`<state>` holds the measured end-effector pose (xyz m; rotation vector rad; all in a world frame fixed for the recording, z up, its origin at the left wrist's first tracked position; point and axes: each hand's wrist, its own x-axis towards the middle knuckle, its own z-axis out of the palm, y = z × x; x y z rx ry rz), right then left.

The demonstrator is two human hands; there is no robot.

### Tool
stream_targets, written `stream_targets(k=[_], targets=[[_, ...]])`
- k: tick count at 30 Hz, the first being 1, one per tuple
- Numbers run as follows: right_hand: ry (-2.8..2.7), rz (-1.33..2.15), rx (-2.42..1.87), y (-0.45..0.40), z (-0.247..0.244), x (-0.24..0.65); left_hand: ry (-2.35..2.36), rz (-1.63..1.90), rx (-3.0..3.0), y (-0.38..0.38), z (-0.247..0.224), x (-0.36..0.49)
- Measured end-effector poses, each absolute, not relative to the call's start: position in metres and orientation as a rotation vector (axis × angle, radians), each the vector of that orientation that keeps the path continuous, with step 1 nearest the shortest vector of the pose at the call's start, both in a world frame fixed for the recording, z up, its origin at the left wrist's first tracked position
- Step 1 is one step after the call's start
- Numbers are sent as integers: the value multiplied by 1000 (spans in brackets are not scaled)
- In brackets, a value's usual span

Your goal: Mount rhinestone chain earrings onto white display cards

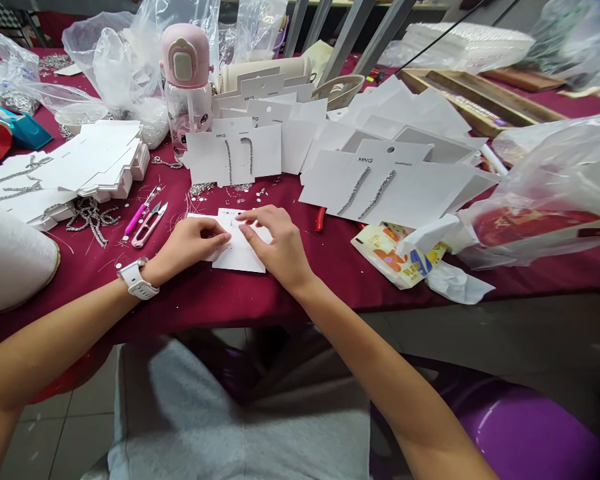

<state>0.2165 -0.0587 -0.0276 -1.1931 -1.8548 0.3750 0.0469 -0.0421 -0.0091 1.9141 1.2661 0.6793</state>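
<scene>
Head view: dark red tablecloth (275,297) across the whole work surface, purple stool (540,433) below its edge on the right. Next in size, clear plastic bag (555,200) at the far right, beside a broad fan of white cards (420,113). At the left edge, white cone (15,260), partly out of view; behind it, tall stack of blank-faced cards (95,153). Pink-lidded bottle (186,60) upright near the back, behind a card printed MNG (267,157) and bearing two silver strands.

Smaller, near the middle of the front edge: right hand (280,241) over the upper right part of a small white card (239,259), flat on the cloth; thumb and index tips slightly apart, cannot tell whether around anything fine. Left hand (196,237) at the same card's left edge, above a second white piece; thumb and index tips close together, cannot tell whether pinching the edge or only touching it. White watch (139,279) on the left wrist.

Smaller again, left of the hands: thread snips (150,225), just beside a slim pink tool (139,217); near both, loose tangle of silver chain (93,220). Smallest, red handle tip (320,220) by the large fan's front edge.
</scene>
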Motion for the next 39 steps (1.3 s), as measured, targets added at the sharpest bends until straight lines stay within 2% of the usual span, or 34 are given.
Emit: stream_targets(k=[17, 28, 39], targets=[[-1963, 500, -1385, -63, -32, 210, 1272, 630, 2066, -42, -10, 44], [-1909, 832, -1502, -60, -28, 211, 1262, 614, 2023, -41, -11, 46], [-1948, 734, -1523, -62, -29, 207, 1267, 631, 1986, -42, -7, 47]])
